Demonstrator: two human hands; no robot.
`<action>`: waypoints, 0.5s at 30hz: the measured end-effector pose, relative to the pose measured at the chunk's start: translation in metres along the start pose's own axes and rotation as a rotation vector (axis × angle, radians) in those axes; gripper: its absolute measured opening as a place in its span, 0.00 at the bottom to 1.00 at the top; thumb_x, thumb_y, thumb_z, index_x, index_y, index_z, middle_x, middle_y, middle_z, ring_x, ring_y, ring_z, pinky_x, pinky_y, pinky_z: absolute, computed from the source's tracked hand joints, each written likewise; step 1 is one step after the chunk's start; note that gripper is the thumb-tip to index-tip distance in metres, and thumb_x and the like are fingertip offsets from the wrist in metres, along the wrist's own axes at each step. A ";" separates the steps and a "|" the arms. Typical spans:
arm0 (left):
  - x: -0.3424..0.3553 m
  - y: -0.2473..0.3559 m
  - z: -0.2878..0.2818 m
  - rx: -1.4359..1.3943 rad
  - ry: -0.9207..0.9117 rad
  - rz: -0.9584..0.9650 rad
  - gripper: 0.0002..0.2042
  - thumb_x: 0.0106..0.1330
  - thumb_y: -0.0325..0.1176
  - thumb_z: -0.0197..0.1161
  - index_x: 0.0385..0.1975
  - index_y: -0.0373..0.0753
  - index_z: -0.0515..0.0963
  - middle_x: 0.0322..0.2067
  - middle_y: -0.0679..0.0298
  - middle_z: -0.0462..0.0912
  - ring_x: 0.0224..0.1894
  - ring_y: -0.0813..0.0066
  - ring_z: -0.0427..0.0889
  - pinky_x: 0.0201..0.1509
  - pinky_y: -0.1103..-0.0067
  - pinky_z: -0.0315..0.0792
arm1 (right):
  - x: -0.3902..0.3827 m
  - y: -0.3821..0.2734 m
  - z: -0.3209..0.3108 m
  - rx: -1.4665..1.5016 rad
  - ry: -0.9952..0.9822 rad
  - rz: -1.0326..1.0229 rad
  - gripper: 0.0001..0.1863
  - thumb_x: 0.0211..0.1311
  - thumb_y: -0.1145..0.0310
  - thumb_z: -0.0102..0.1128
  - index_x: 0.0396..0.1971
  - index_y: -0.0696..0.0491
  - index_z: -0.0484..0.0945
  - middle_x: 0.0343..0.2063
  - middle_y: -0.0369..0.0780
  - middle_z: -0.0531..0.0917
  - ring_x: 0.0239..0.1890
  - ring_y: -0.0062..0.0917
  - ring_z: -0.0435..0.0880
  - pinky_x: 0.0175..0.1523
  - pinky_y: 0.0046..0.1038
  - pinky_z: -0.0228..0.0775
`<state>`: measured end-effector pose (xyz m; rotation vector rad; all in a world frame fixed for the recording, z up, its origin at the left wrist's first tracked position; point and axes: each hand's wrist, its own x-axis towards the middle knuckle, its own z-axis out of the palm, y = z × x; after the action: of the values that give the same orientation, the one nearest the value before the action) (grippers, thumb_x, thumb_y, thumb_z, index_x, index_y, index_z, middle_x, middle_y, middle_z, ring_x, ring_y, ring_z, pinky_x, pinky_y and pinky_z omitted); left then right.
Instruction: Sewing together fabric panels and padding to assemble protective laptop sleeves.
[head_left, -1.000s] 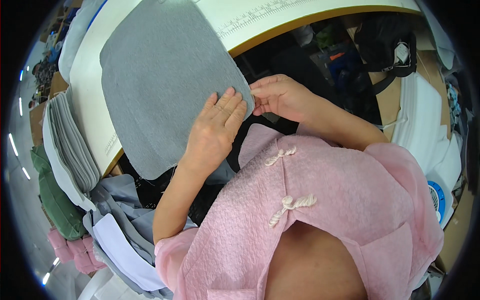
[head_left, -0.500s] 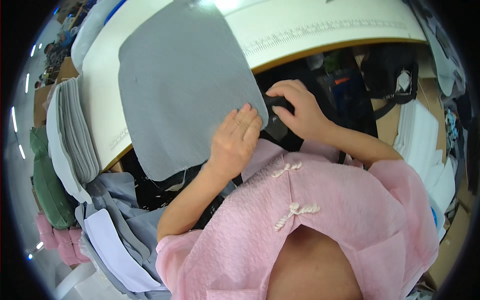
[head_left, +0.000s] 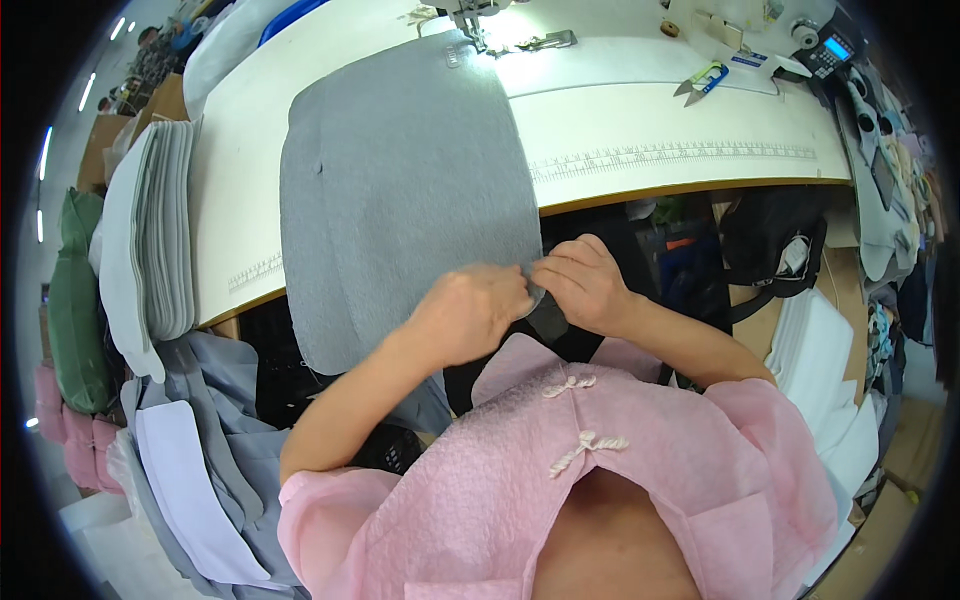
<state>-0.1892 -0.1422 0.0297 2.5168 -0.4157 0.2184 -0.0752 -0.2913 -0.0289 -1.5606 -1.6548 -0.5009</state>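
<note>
Grey cloth (head_left: 405,190) lies flat on the white tabletop (head_left: 660,130), and its near end hangs over the front edge toward the person. Both hands meet at the cloth's lower right corner. The left hand (head_left: 470,312) is closed and pinches the edge. The right hand (head_left: 580,282) is curled too, its fingers (head_left: 560,268) pinching the same corner (the two hands touch). A stack of grey pieces (head_left: 165,230) sits on the left of the tabletop. Small scissors (head_left: 703,80) lie far back on the right, well apart from the hands.
</note>
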 end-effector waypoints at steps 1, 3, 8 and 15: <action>0.003 -0.005 -0.005 0.083 0.065 -0.023 0.05 0.48 0.24 0.54 0.26 0.34 0.73 0.34 0.56 0.76 0.40 0.61 0.75 0.43 0.70 0.68 | 0.000 0.002 0.002 0.007 -0.002 0.016 0.08 0.37 0.74 0.53 0.23 0.58 0.73 0.26 0.39 0.76 0.30 0.27 0.72 0.32 0.26 0.61; 0.023 -0.013 -0.017 0.304 0.195 -0.065 0.05 0.47 0.24 0.56 0.26 0.36 0.72 0.35 0.57 0.76 0.43 0.60 0.73 0.46 0.70 0.65 | 0.000 0.005 0.005 0.009 0.011 0.026 0.09 0.36 0.75 0.54 0.23 0.58 0.74 0.27 0.38 0.76 0.30 0.27 0.72 0.32 0.27 0.61; 0.071 -0.056 -0.043 0.342 0.166 -0.426 0.13 0.47 0.33 0.61 0.33 0.42 0.70 0.47 0.60 0.69 0.53 0.60 0.63 0.50 0.56 0.55 | -0.001 0.009 0.011 -0.003 0.024 0.036 0.09 0.36 0.76 0.54 0.24 0.57 0.75 0.27 0.37 0.77 0.31 0.28 0.72 0.33 0.28 0.61; 0.082 -0.073 -0.047 0.330 0.013 -0.597 0.30 0.35 0.48 0.67 0.42 0.46 0.67 0.59 0.54 0.52 0.62 0.47 0.43 0.53 0.40 0.37 | -0.006 0.013 0.016 -0.014 0.036 0.044 0.08 0.39 0.74 0.52 0.24 0.56 0.74 0.28 0.37 0.77 0.30 0.27 0.72 0.32 0.27 0.61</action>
<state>-0.0907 -0.0788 0.0507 2.8239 0.4163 0.0702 -0.0676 -0.2810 -0.0459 -1.5851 -1.5901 -0.5153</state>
